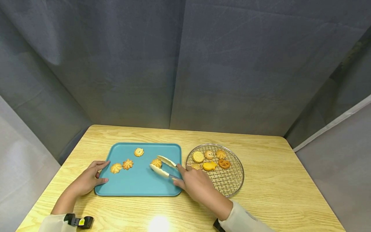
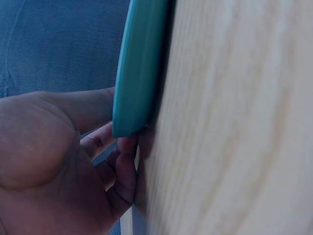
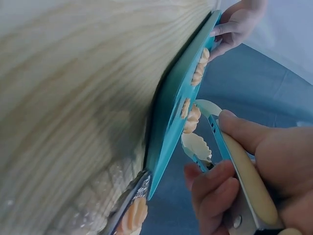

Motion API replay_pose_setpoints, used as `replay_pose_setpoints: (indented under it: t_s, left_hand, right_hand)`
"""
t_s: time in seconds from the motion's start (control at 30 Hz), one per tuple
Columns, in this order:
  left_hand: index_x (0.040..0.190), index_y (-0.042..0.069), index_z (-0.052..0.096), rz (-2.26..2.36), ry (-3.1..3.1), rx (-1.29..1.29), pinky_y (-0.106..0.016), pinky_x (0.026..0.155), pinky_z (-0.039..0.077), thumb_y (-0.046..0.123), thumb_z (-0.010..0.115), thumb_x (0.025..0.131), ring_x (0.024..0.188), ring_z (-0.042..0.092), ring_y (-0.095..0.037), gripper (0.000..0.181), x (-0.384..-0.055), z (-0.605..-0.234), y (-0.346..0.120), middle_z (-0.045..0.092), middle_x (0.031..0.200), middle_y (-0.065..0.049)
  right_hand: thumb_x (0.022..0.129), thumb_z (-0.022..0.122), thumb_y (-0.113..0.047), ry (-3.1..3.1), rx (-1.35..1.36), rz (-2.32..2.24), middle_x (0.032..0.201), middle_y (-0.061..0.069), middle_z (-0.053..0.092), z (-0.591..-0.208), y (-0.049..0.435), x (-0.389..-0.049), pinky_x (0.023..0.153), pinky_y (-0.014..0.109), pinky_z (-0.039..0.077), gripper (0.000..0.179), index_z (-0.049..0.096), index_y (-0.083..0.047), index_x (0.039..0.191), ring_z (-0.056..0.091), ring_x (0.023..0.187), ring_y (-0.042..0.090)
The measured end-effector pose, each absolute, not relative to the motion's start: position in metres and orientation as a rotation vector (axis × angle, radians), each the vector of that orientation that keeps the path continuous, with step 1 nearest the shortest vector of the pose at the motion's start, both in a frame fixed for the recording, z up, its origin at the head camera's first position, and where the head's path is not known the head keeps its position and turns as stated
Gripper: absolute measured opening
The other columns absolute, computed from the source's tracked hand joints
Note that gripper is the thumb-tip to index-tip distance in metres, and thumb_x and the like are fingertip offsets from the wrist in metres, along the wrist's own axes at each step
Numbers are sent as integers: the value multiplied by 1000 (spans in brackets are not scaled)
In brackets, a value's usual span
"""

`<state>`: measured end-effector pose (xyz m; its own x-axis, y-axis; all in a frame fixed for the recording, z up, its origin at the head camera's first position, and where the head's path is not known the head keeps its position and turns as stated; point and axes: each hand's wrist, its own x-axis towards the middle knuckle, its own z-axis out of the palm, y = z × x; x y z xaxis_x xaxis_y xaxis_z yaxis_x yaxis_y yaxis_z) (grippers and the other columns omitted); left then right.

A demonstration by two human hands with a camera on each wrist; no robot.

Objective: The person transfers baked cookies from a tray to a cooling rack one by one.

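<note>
Head view: your right hand [image 1: 195, 184] is gripping tongs [image 1: 159, 171] around a golden, ridged cookie [image 1: 156, 162], which is lying toward the right end of the blue tray [image 1: 139, 186]. Left wrist: your left hand [image 2: 56, 156] is pinching the tray's rim. Right wrist: pale, scalloped tips [image 3: 197, 145] are flanking the cookie.

Rectangular blue-green tray [image 1: 133, 185]: plastic in appearance, smooth, low in sheen. Cream-gripped tongs [image 3: 250, 181]: metal arms, smooth plastic-looking grips and tips. Fluted golden biscuits [image 1: 116, 168]: ridged surface. Round silver-coloured wire rack [image 1: 236, 177]: shiny metal mesh. Pale yellow tabletop [image 1: 275, 180]: wood-grained, glossy under light. Dark grey curtain [image 1: 232, 64]: matt, creased cloth.
</note>
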<state>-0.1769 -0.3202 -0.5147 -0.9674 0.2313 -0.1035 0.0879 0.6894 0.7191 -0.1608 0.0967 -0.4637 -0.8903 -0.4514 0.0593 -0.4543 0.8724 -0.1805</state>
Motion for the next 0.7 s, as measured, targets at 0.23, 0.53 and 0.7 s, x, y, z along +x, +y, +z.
replay_pose_setpoints:
  t_s: [0.23, 0.53, 0.7]
  left_hand:
    - [156, -9, 34, 1137, 2719, 258, -29, 67, 37, 6, 73, 94, 87, 39, -23, 75, -177, -514, -320, 33, 148, -31]
    - [156, -10, 35, 1126, 2732, 256, -29, 67, 37, 5, 74, 93, 88, 39, -23, 75, -176, -513, -319, 34, 148, -31]
    - [156, -9, 35, 1132, 2729, 255, -29, 67, 37, 5, 74, 93, 87, 39, -23, 75, -176, -514, -319, 34, 148, -30]
  right_hand:
    - [95, 70, -49, -2998, 704, 337, 119, 17, 72, -467, 115, -150, 67, 43, 58, 66, 60, -9, 146, 73, 86, 31]
    - [93, 73, -49, -2961, 635, 374, 117, 16, 73, -468, 142, -136, 69, 47, 59, 64, 63, -11, 144, 73, 84, 33]
    - [92, 74, -48, -2950, 608, 365, 119, 15, 73, -469, 159, -128, 74, 49, 59, 64, 62, -13, 145, 74, 88, 33]
